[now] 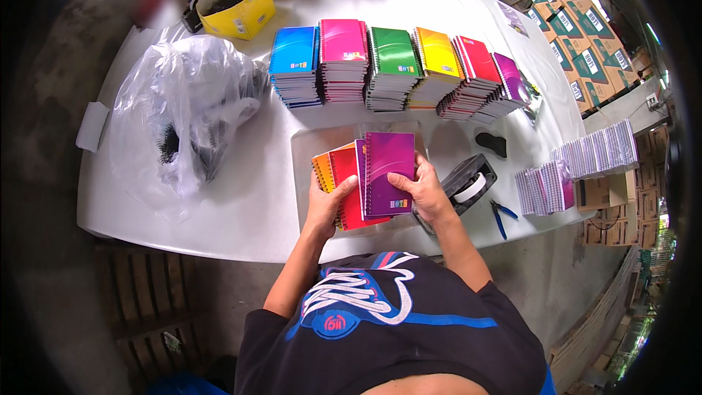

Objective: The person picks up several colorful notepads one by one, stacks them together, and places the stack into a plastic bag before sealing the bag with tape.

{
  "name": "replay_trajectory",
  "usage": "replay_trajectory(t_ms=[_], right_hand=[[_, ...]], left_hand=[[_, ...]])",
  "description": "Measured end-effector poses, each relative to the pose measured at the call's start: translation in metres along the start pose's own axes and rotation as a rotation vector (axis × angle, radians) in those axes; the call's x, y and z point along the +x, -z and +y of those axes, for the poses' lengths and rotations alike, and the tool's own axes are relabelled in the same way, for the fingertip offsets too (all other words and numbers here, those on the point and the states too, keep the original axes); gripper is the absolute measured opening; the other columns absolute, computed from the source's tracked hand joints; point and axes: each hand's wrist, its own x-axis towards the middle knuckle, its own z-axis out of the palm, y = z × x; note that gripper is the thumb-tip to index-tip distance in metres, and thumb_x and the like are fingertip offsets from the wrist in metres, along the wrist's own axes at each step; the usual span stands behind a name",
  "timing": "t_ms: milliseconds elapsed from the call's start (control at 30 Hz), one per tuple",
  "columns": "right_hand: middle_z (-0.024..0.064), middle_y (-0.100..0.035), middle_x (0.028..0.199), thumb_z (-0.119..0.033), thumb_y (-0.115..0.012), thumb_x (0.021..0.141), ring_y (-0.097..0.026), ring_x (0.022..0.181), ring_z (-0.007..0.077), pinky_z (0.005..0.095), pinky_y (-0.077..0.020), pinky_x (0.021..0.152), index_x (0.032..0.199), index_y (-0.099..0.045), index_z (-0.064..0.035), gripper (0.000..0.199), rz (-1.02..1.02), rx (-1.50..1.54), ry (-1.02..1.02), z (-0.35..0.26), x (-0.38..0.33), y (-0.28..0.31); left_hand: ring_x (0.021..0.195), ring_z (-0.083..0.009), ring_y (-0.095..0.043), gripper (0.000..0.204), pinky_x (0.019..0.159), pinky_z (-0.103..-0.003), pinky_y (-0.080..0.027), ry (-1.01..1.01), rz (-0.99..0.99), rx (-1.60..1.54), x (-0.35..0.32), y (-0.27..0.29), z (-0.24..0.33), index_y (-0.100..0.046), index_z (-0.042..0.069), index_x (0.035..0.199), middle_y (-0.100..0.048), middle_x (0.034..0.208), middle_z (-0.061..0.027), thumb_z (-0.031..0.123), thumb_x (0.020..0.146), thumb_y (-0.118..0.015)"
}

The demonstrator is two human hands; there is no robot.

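Note:
Several spiral notebooks are fanned out between my hands over a clear plastic mat. My left hand [327, 201] grips the left side of the fan, its thumb lying on a red notebook [346, 212]; a yellow-orange notebook [322, 168] peeks out beside it. My right hand [426, 194] holds a purple notebook [387, 168] at the right, thumb pressed on its cover. Another purple edge shows just behind that one. Beyond my hands stand stacks of notebooks: blue [294, 58], pink [344, 47], green [393, 58], yellow [436, 55], red [479, 62] and purple [510, 77].
A black tape dispenser [468, 183] and blue-handled pliers [500, 219] lie right of my hands. Wrapped notebook bundles [545, 186] sit at the right edge. A clear plastic bag [190, 102] with black coils fills the left. Behind it stands a yellow box [238, 18] of black coils.

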Motion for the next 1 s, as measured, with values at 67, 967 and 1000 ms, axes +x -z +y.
replay_trajectory(t_ms=[67,967,1000], right_hand=[[0.0063,-0.062,0.103,-0.005,-0.072,0.077,-0.060,0.092,0.0131,0.0267,-0.0476,0.085,0.111,-0.054,-0.0015,0.038,0.024,0.060,0.007,-0.012,0.003,0.013],[0.0099,-0.053,0.120,-0.014,-0.069,0.081,-0.051,0.107,0.0187,0.0309,-0.0445,0.090,0.133,-0.045,-0.0081,0.057,0.141,-0.676,0.425,-0.160,0.086,0.149],[0.0086,-0.053,0.118,-0.013,-0.070,0.080,-0.051,0.104,0.0170,0.0312,-0.0469,0.085,0.133,-0.045,-0.0084,0.058,0.050,-0.617,0.343,-0.135,0.069,0.113]], left_hand=[[0.086,-0.0180,-0.063,0.054,0.074,-0.033,-0.055,0.079,-0.019,-0.064,0.007,-0.008,-0.002,-0.043,0.003,0.119,-0.059,0.103,-0.0091,0.025,0.079,-0.072],[0.094,-0.0207,-0.060,0.066,0.078,-0.035,-0.055,0.013,0.093,-0.111,-0.003,-0.025,-0.002,-0.033,0.006,0.124,-0.054,0.108,-0.0120,0.006,0.072,-0.073],[0.095,-0.0208,-0.060,0.066,0.079,-0.035,-0.054,-0.008,0.092,-0.106,-0.005,-0.023,-0.001,-0.033,0.006,0.124,-0.054,0.109,-0.0122,0.007,0.072,-0.073]])
